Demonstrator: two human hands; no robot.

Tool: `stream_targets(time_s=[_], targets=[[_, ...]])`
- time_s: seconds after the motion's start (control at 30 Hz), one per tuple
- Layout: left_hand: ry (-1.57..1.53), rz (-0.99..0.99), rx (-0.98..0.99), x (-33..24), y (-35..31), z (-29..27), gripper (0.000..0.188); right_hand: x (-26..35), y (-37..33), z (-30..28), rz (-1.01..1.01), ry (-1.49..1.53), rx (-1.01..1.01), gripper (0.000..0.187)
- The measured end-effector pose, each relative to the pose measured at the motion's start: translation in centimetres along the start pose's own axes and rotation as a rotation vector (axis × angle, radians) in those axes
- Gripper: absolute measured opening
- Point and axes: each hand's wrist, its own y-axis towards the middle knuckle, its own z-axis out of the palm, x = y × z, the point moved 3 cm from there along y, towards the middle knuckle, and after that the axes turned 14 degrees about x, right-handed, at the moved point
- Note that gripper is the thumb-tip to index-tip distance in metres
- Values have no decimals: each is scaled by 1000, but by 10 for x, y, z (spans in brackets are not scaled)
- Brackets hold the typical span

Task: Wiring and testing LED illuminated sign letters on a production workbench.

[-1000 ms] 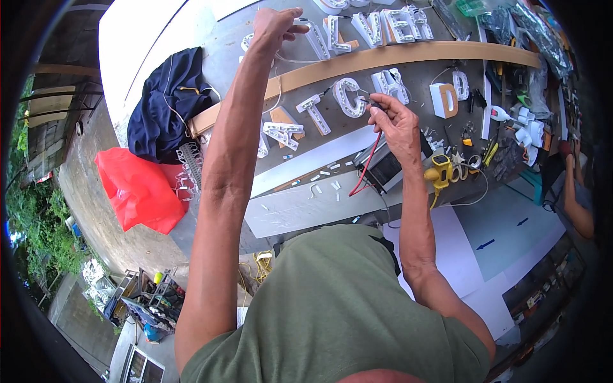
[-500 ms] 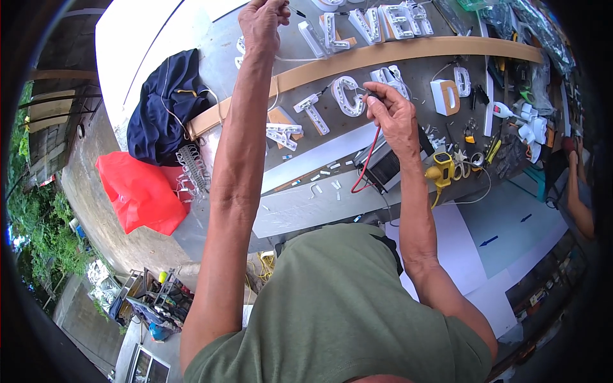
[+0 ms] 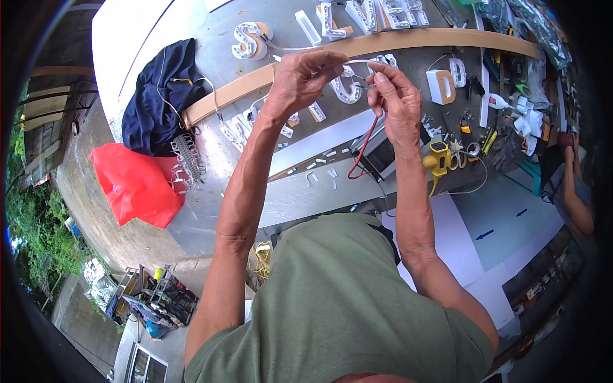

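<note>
L hand pinching white wire, grip pt. hidden; R hand closed w/ red lead, tip unclear; letter btwn partly covered.

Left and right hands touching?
Apart. The head view shows an open gap between the left hand and right hand, bridged by a white wire.

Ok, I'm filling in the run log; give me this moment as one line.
left hand: pinching white wire | right hand: holding red cable, close to white wire | nearby: white letter shapes, tan strip
</note>
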Motion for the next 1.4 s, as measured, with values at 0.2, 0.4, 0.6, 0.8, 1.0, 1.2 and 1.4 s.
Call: stream_targets(time_s=[0.2,0.4,0.6,0.8,1.0,1.2,1.4], targets=[[-13,3,24,15,-3,19,18,-3,-8,-10,56,29,-47,26],[62,-28,21,22,-4,22,19,-1,-14,-15,52,176,-52,31],[77,16,46,16,-1,25,20,-5,-15,-17,19,-7,-135,20],[-67,-48,118,-1,12,36,30,-6,-16,-11,12,-55,-164,18],[-114,47,69,4,17,37,34,-9,-17,-9,49,-45,-126,20],[-133,-45,70,3,12,28,26,-3,-23,-8,131,-6,-4,18],[-112,-59,81,2,11,21,29,4,-30,-13,47,-261,-7,32]])
